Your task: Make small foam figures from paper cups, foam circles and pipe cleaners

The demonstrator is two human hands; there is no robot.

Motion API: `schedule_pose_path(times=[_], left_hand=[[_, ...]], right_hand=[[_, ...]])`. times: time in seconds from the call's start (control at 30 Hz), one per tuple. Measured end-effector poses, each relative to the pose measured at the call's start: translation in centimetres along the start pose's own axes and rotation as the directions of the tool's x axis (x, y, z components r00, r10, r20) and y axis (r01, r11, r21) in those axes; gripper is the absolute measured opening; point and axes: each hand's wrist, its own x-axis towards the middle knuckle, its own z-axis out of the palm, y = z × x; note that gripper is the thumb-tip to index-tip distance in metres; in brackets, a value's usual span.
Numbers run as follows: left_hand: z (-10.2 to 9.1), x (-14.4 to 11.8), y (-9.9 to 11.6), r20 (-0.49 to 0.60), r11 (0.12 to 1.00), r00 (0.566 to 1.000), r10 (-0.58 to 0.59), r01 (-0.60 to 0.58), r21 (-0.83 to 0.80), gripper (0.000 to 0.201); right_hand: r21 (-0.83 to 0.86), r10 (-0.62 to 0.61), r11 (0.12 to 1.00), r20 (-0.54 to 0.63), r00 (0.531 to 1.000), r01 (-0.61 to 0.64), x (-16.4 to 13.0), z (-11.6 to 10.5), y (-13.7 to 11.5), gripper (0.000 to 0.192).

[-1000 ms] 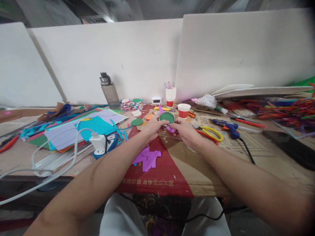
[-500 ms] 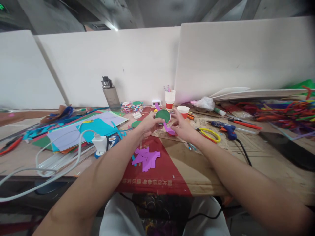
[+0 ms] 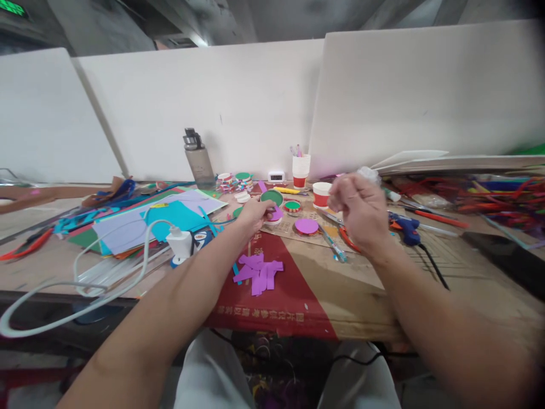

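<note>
My left hand is closed around the near edge of a shallow green disc with a pale rim. Purple paper shows at its fingertips, and a purple strip sticks up behind the disc. Raised in front of the red-and-white paper cup, my right hand has its fingers curled together and slightly blurred; what they hold, if anything, is hidden. Between the hands lie a purple-topped disc and a small green-topped disc. Loose purple paper strips are piled nearer to me.
Orange-handled scissors and a pen lie by my right hand, with a blue glue gun beyond. A bottle, pen cup and yellow cutter stand or lie behind. White cable and coloured paper are left.
My right hand has left the green disc and moved right and up, over the tools. My left hand keeps the disc and has shifted slightly left. Discs formerly hidden now show between them.
</note>
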Motion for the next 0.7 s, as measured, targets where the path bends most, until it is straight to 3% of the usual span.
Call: schedule_pose_path(times=[0.1, 0.17, 0.27, 0.37, 0.53, 0.6, 0.7], left_hand=[[0.2, -0.3, 0.2, 0.013, 1.0, 1.0, -0.006, 0.006, -0.023, 0.024], [0.4, -0.5, 0.5, 0.037, 0.999, 0.999, -0.015, 0.016, -0.043, 0.022], [0.6, -0.7, 0.8, 0.079, 0.997, 0.996, -0.039, 0.045, -0.069, 0.02], [0.8, -0.8, 0.8, 0.109, 0.994, 0.992, -0.063, 0.072, -0.083, 0.018], [0.8, -0.8, 0.4, 0.123, 0.994, 0.992, -0.04, 0.052, -0.099, 0.021], [0.8, -0.8, 0.3, 0.122, 0.995, 0.993, -0.005, 0.017, -0.098, 0.022], [0.7, -0.7, 0.2, 0.115, 0.995, 0.992, 0.043, -0.033, -0.089, 0.026]], right_hand=[[0.051, -0.141, 0.987, -0.179, 0.974, 0.153, 0.4, -0.9, -0.5, 0.028], [-0.065, -0.102, 0.994, -0.172, 0.98, 0.092, 0.6, -1.2, -0.2, 0.031], [-0.408, 0.123, 0.905, -0.016, 0.992, -0.119, 0.6, -0.9, 0.7, 0.045], [-0.549, 0.21, 0.83, 0.146, 0.967, -0.097, 0.2, -0.1, 1.5, 0.047], [-0.404, 0.169, 0.915, 0.423, 0.891, 0.018, -0.7, 0.8, 1.1, 0.044], [-0.317, 0.136, 0.947, 0.537, 0.833, 0.05, -1.0, 0.9, 0.2, 0.045], [-0.188, 0.105, 0.981, 0.697, 0.709, 0.039, -1.3, 0.9, -1.5, 0.048]])
